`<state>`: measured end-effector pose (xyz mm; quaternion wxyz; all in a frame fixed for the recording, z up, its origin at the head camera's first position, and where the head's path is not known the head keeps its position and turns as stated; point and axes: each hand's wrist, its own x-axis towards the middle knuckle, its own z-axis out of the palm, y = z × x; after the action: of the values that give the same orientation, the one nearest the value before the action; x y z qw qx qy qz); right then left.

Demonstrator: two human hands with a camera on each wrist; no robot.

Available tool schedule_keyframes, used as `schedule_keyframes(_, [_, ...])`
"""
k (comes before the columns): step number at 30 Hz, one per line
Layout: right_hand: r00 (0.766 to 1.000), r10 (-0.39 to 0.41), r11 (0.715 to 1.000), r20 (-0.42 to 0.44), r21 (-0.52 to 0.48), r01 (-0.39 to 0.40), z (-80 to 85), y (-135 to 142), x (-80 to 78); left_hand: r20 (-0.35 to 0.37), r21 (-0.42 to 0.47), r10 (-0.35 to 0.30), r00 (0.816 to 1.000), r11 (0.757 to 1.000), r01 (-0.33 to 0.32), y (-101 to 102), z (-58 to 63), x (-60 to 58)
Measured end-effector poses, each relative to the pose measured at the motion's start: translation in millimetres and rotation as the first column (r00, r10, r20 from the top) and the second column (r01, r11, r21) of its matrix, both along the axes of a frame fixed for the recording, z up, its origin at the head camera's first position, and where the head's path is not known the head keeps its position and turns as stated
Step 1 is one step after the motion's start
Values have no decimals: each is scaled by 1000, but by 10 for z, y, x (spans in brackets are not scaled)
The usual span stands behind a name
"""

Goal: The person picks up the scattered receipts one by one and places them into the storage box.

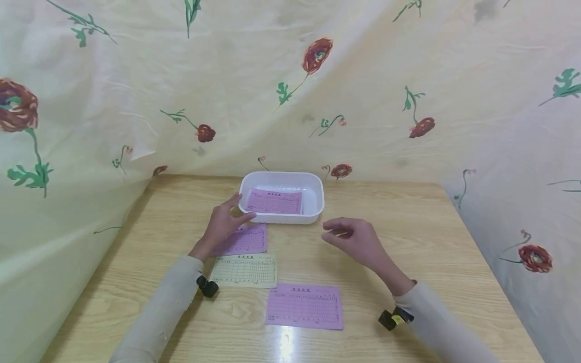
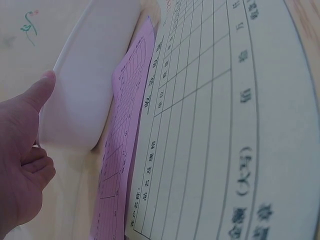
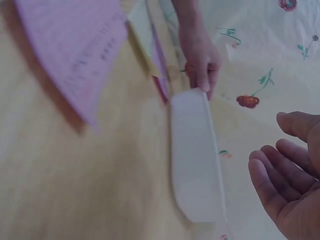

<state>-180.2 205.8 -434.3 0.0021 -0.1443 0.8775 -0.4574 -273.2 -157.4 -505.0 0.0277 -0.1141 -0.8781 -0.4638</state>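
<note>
A white plastic box (image 1: 311,219) stands at the back of the table with a pink receipt slip (image 1: 274,201) lying inside it. My left hand (image 1: 223,222) grips the box's left end, the thumb on its rim; in the left wrist view the other fingers of that hand (image 2: 37,167) curl beside the wall. Below this hand lies another pink slip (image 1: 247,240), partly covered by it. My right hand (image 1: 356,239) hovers to the right of the box, apart from it, fingers loosely bent and holding nothing. The right wrist view shows the same hand (image 3: 292,175) beside the box (image 3: 192,155).
A pale yellow-green slip (image 1: 245,271) lies in front of the pink one, their edges meeting. Nearer the front is one more pink slip (image 1: 304,306). A flowered cloth (image 1: 254,101) hangs behind and at both sides of the wooden table (image 1: 408,222).
</note>
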Motion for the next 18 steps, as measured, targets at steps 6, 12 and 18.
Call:
schedule_keyframes(6, [999,9,1000,44,16,-10,-163,73,200,-1,2,-1,1000,1000,1,-2,5,4])
schedule_keyframes(12, [995,-5,997,96,76,-2,-289,126,379,8,9,-8,1000,1000,8,-2,-6,7])
schedule_keyframes(18, [993,-25,993,116,113,12,-371,168,516,3,-7,-1,1000,1000,1,2,-9,10])
